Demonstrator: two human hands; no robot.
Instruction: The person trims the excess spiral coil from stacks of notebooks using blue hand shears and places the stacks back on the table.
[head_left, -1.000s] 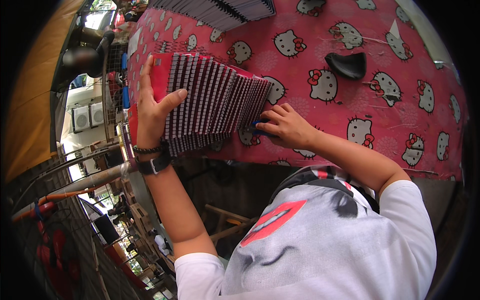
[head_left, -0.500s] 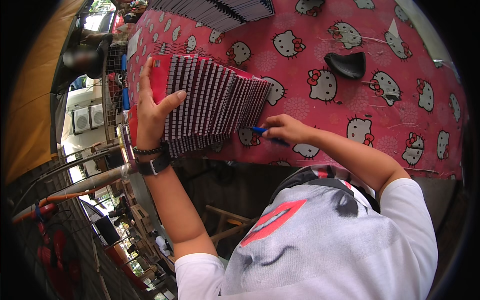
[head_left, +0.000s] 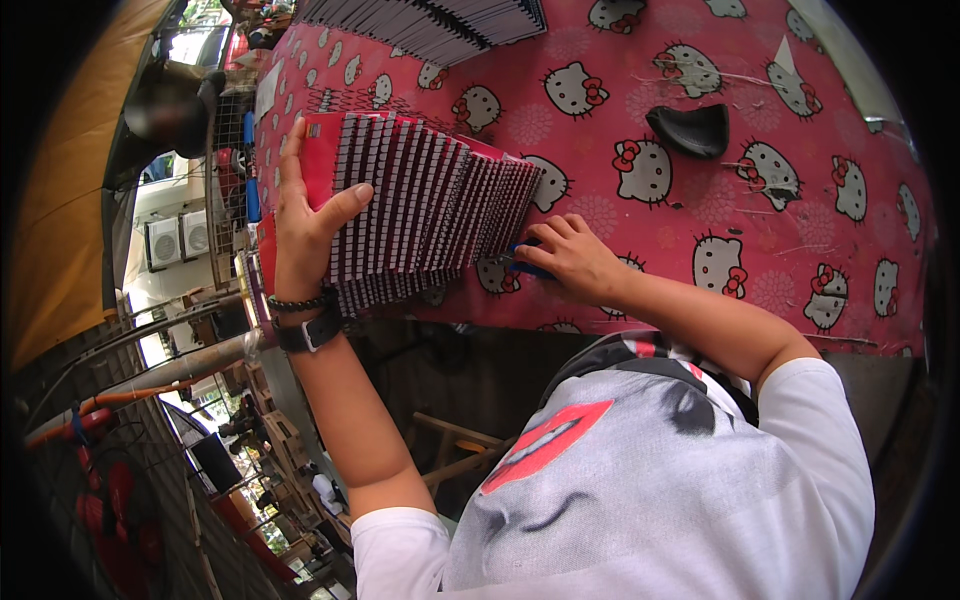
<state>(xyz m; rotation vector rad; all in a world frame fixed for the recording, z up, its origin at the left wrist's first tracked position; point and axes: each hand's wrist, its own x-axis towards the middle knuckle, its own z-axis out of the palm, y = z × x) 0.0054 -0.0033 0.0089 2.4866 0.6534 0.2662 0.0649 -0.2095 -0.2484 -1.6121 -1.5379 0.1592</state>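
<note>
A fanned stack of spiral notebooks [head_left: 420, 210] with pink-red covers and white-and-dark wire bindings lies on the table before me. My left hand [head_left: 314, 205] lies on its left end, thumb stretched over the bindings and fingers extended along the red cover. At the lower right end of the row, my right hand [head_left: 570, 258] is closed round a small blue-handled tool [head_left: 530, 262]. The tool's tip is close by the ends of the bindings; whether it touches them I cannot tell. Its kind is mostly hidden by my fingers.
The table [head_left: 610, 215] has a pink cover with cartoon cat heads. Another fanned stack of bound pages [head_left: 430, 25] lies at the far side. A black curved object [head_left: 692, 131] sits right of centre. A wire rack [head_left: 235, 150] stands beyond the table's left edge.
My right hand has turned with the blue-handled tool, its knuckles now higher and the fingers closer to the bindings. My left hand and the notebooks stay almost the same.
</note>
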